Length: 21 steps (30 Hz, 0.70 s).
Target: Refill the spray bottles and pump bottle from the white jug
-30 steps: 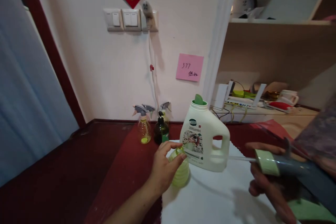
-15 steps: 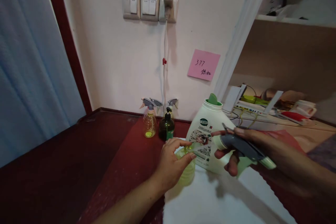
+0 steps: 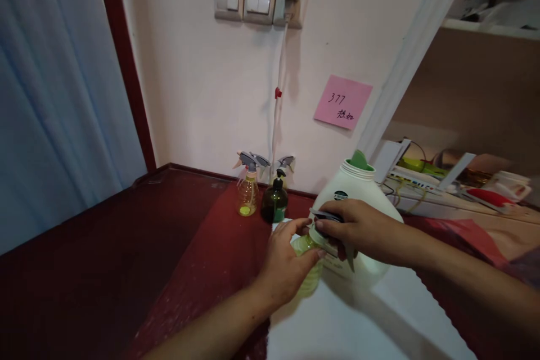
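My left hand (image 3: 284, 261) is wrapped round the upper part of a pale yellow spray bottle (image 3: 310, 281) standing on a white sheet (image 3: 379, 315). Over the bottle's mouth, my right hand (image 3: 358, 230) grips the grey spray head (image 3: 329, 216). The head's pale collar (image 3: 317, 234) sits at the neck; whether its thread has caught I cannot tell. Right behind both hands stands a large white jug (image 3: 363, 197) with an uncapped mouth and a green spout inside. My right hand covers most of its label.
Against the wall are a clear spray bottle (image 3: 247, 197), a dark pump bottle (image 3: 275, 201) and more grey spray heads. A white router (image 3: 415, 177) and assorted items lie on the right-hand shelf. A pink note (image 3: 343, 101) hangs on the wall.
My right hand has moved left with the spray head, which has turned more upright and come down onto the bottle's mouth. Its tube no longer shows. The view has shifted slightly.
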Tool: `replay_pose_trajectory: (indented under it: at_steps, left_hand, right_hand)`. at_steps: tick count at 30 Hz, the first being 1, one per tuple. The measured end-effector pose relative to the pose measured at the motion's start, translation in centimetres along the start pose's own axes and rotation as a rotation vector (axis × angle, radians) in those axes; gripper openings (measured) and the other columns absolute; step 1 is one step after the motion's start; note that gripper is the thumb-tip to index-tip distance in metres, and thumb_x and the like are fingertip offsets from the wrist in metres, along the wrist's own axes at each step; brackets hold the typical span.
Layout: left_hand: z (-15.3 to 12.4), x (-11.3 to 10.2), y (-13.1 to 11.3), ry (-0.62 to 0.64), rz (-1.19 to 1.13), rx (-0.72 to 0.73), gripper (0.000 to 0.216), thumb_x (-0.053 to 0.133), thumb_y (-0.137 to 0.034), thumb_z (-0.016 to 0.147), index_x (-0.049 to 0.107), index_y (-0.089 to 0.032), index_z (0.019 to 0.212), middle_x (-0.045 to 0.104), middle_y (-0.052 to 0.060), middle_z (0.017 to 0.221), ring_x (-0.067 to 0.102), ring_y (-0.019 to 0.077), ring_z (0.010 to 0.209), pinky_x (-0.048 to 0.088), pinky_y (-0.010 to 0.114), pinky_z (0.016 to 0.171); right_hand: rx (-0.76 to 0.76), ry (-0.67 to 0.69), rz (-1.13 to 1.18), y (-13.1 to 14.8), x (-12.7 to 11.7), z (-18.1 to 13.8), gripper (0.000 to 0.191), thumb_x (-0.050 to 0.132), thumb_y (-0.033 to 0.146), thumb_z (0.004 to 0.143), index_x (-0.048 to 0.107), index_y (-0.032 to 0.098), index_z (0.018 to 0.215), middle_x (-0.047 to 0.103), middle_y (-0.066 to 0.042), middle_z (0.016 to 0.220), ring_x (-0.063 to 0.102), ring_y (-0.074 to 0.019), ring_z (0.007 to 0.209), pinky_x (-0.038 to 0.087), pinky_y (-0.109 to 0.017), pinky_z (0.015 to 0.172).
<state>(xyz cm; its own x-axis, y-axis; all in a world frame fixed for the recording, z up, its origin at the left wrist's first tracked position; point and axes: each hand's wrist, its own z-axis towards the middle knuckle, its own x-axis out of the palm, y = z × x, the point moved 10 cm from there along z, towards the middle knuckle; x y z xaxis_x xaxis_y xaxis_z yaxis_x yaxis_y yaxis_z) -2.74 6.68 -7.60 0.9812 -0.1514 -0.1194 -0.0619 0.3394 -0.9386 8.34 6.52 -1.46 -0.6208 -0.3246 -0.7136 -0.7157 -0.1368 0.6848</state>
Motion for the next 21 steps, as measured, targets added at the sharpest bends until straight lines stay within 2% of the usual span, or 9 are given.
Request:
replay_pose_trajectory:
  at_steps: [9,16,21]
  left_hand:
    - [0.1,-0.1,-0.4,0.005,0.004,-0.031,0.046,0.081,-0.006,0.068,0.069,-0.016,0.111,0.071,0.009,0.114,0.063,0.0266,0.108,0.044,0.04,0.098]
    - [0.0,0.1,-0.4,0.022,0.015,-0.041,0.039,0.082,-0.007,0.069,0.07,-0.015,0.106,0.07,0.008,0.111,0.061,0.0259,0.106,0.044,0.038,0.095]
    - [-0.1,0.3,-0.6,0.024,0.022,-0.009,0.033,0.081,-0.008,0.07,0.07,-0.016,0.1,0.069,0.007,0.107,0.06,0.0257,0.103,0.043,0.038,0.092]
  right_hand:
    - [0.002,-0.053,-0.337,2.0,-0.3,-0.3,0.024,0.05,0.039,0.094,0.059,0.023,0.078,0.066,-0.002,0.06,0.061,-0.0191,0.053,0.039,-0.029,0.05]
    - [-0.01,-0.041,-0.505,2.4,0.2,-0.5,0.023,0.045,0.034,0.096,0.059,0.021,0.084,0.067,-0.006,0.073,0.058,-0.0177,0.06,0.034,-0.029,0.055]
    - [-0.027,-0.029,-0.598,2.7,0.4,-0.3,0.02,0.048,0.033,0.094,0.056,0.021,0.081,0.066,-0.007,0.079,0.057,-0.0194,0.068,0.033,-0.031,0.061]
